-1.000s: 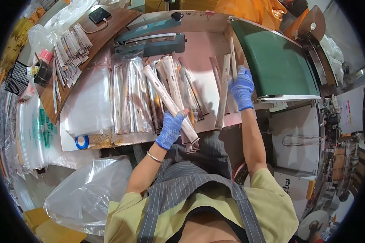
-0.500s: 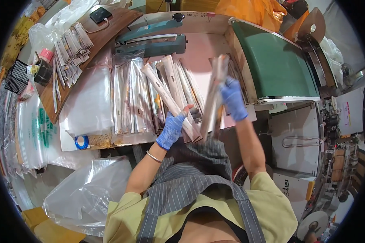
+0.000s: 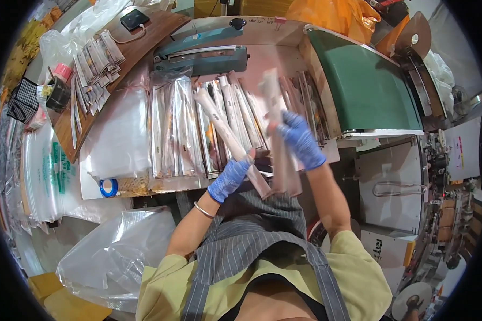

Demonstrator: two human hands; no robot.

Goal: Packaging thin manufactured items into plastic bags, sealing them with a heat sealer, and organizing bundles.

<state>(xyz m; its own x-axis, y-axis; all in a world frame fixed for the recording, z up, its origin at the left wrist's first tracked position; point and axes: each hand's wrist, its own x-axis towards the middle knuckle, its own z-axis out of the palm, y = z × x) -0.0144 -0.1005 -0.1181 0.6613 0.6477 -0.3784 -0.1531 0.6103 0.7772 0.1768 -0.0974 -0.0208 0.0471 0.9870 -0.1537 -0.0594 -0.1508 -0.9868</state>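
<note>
My left hand (image 3: 228, 180), in a blue glove, is closed round the lower part of a long slim white packet (image 3: 218, 119) that leans up and to the left. In my right hand (image 3: 302, 140), also blue-gloved, are long slim packets (image 3: 273, 99), blurred and nearly upright; how many cannot be told. Their lower ends hang close beside the left hand's packet over the table's near edge. Beyond my left hand lies a row of similar packets (image 3: 241, 115). More packets (image 3: 309, 101) lie right of my right hand.
A clear bag of packets (image 3: 178, 125) and flat clear bags (image 3: 115, 134) lie left. Behind stands a blue-green bag sealer (image 3: 203, 60). A wooden board (image 3: 139, 45) bears small packets and a phone (image 3: 134, 20). A green-topped box (image 3: 364, 80) borders the right side.
My right hand has moved slightly left and down with its packets, toward the left hand. My left hand and its packet have shifted a little right and down.
</note>
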